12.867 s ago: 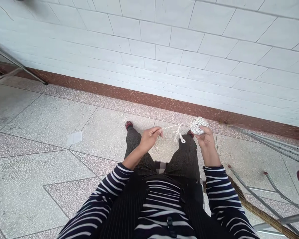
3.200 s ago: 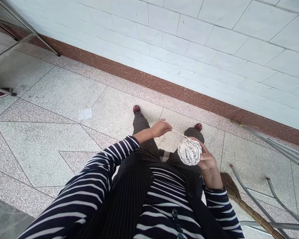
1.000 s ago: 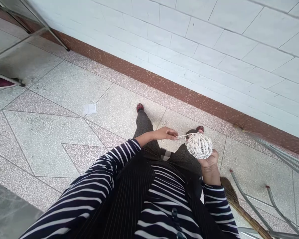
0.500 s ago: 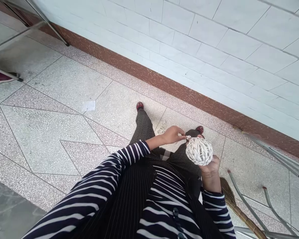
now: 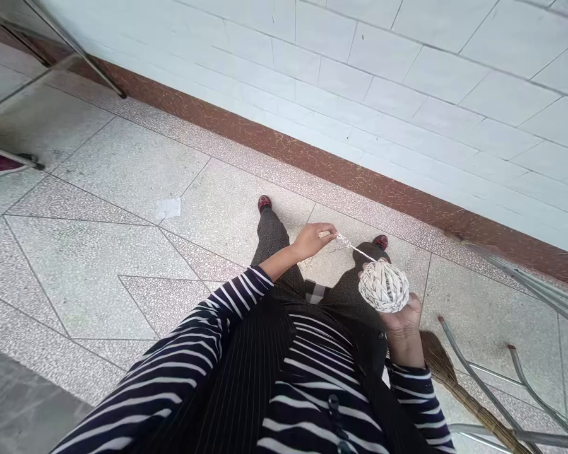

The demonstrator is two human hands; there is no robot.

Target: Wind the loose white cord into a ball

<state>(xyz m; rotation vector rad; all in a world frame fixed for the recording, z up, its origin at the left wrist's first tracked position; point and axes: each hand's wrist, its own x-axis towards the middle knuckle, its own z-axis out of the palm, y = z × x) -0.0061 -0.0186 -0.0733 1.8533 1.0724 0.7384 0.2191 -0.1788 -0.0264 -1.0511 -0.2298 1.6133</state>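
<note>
My left hand point(image 5: 315, 242) is closed in a pinch on the end of a white cord point(image 5: 365, 254). The cord runs taut, down and to the right, into a ball of white braided cord point(image 5: 384, 287); near my fingertips it looks knotted or plaited. Cupped around the ball from below and behind is my right hand point(image 5: 406, 317), its fingers mostly hidden by the ball. Both hands are above my lap, the ball over my right leg.
On the floor lie a white paper point(image 5: 169, 208) and faint pale strands between my feet. A straw broom point(image 5: 459, 384) and a metal-legged frame point(image 5: 473, 372) stand at right. Metal legs point(image 5: 82, 53) and a dark red shoe point(image 5: 2, 165) are at left. A tiled wall point(image 5: 331, 63) runs ahead.
My left hand has moved up and left, away from the ball, drawing out a length of cord between them. The ball in my right hand has shifted slightly right and turned.
</note>
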